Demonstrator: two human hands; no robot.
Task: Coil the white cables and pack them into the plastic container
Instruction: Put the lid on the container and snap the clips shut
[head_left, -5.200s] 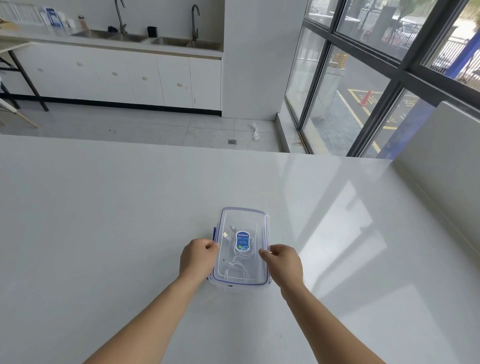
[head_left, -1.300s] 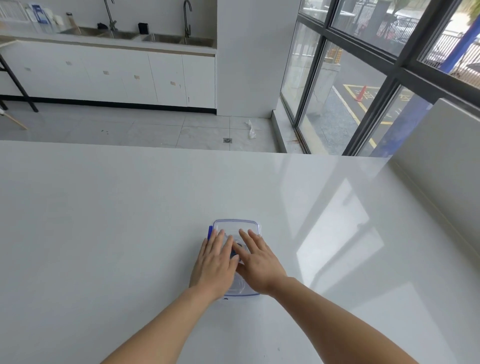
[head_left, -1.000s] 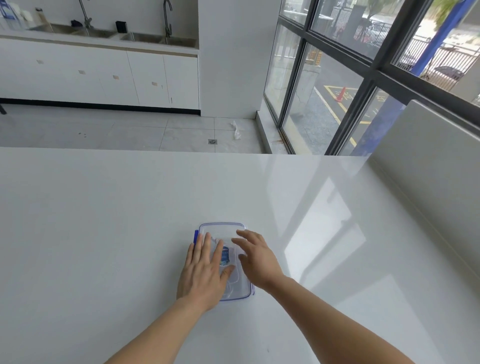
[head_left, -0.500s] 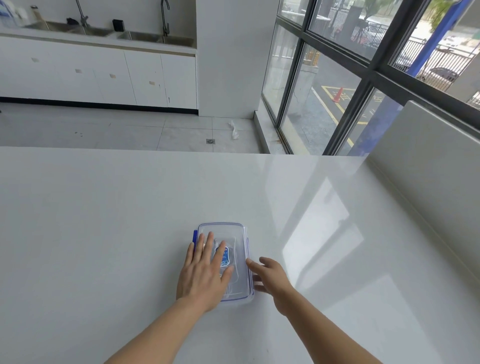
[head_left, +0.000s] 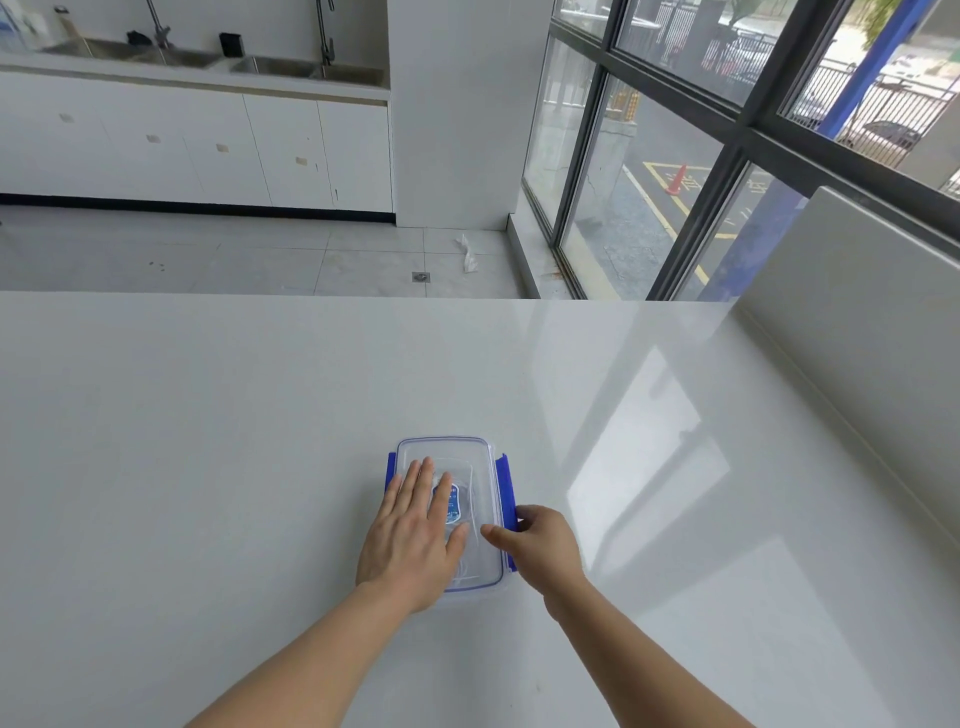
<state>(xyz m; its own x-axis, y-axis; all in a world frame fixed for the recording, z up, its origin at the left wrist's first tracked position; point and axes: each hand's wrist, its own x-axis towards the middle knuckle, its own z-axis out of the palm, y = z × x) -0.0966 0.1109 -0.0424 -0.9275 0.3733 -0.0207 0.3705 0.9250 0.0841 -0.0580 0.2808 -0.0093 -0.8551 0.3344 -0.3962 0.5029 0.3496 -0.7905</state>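
Since a moment ago our right hand (head_left: 545, 551) has closed on the blue side clip (head_left: 505, 486); our left hand (head_left: 413, 540) lies flat, fingers apart, on the lid of the plastic container (head_left: 480, 467) on the counter (head_left: 208, 441); white cables (head_left: 467, 564) show faintly inside.

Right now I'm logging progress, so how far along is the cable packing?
Nearly finished. Done: the white cables lie inside the plastic container, and the clear lid is on. In hand: the left hand presses flat on the lid while the right hand works the blue right-side clip. Left: the left-side clip looks unlatched, though I can't be sure.
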